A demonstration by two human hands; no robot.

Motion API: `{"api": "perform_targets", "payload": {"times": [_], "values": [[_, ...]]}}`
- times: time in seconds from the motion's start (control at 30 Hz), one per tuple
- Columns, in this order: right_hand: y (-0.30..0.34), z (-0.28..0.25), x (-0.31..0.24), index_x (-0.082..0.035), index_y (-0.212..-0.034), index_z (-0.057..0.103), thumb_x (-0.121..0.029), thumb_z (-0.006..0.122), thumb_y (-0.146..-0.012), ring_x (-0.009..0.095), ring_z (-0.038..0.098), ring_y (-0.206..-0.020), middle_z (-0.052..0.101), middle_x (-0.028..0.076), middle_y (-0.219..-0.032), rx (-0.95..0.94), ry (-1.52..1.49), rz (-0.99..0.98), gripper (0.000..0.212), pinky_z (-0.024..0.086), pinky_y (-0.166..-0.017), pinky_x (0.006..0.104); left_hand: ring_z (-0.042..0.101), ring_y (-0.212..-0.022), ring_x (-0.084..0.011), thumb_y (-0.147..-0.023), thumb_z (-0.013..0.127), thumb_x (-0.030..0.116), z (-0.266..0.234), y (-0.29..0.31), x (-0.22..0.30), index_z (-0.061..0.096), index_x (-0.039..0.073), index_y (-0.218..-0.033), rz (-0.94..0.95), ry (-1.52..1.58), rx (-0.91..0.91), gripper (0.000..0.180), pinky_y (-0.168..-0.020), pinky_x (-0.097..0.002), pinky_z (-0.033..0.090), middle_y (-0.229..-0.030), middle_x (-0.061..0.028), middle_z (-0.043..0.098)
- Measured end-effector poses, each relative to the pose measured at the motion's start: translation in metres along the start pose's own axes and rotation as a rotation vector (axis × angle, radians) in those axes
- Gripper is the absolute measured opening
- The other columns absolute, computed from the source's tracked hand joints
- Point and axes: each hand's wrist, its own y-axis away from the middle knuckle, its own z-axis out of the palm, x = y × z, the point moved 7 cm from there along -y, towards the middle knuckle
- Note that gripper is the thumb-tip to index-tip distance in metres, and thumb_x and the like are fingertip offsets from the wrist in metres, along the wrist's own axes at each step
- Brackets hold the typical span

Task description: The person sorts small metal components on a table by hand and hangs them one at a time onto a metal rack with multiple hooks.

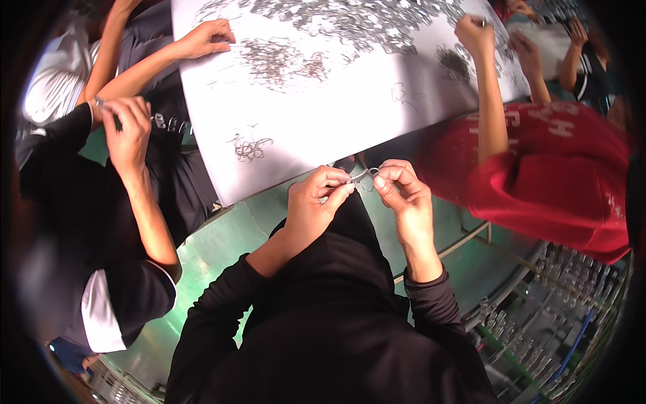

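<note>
My left hand (311,207) and my right hand (409,203) are raised over my lap, just short of the white table's near edge. Fingertips of both are pinched together on a thin, curved, silvery metal piece (362,176) that spans the gap between them. A small loop shows at the right fingertips; whether it is one piece or two joined, I cannot tell. On the table (303,135), a small tangle of dark thin wire pieces (252,148) lies nearest my left hand.
A large heap of shiny metal parts (363,27) covers the table's far side, with dark wire pieces (272,60) in front of it. Co-workers sit close by: a dark sleeve and hand (128,131) at left, a red sleeve (538,175) at right. Racks of metal parts (531,337) stand lower right.
</note>
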Motion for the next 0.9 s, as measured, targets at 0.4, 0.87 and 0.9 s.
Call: {"api": "perform_targets", "payload": {"times": [0.4,0.87,0.9], "values": [[0.0,-0.039,-0.01,-0.003,-0.084,0.061,-0.004,0.066,-0.08,0.014,0.048,-0.091,0.048,0.004,-0.099,0.317,0.041,-0.391,0.007,0.04,-0.077,0.0263,0.062,-0.076,-0.0132,-0.086,0.055,0.001,0.034,-0.072,0.019,0.06,-0.002,-0.101,0.314,-0.453,-0.119,0.016,-0.068,-0.0264,0.05,-0.087,-0.0088,0.063],[-0.018,-0.049,0.004,-0.004,-0.085,0.061,-0.006,0.067,-0.079,0.018,0.049,-0.09,0.05,0.006,-0.095,0.319,0.125,-0.385,0.008,0.04,-0.084,0.03,0.062,-0.083,-0.0358,-0.078,0.058,0.007,0.011,-0.254,-0.011,0.06,0.0,-0.105,0.282,-1.434,-0.015,0.028,-0.074,-0.0435,0.051,-0.095,-0.02,0.061],[-0.018,-0.047,0.006,-0.004,-0.085,0.061,-0.005,0.067,-0.079,0.018,0.049,-0.09,0.05,0.006,-0.095,0.31,0.114,-0.38,0.008,0.04,-0.084,0.0301,0.062,-0.081,-0.0357,-0.077,0.056,0.005,0.009,-0.252,-0.007,0.06,0.001,-0.106,0.3,-1.421,-0.001,0.029,-0.074,-0.0432,0.051,-0.095,-0.0198,0.062]]}}
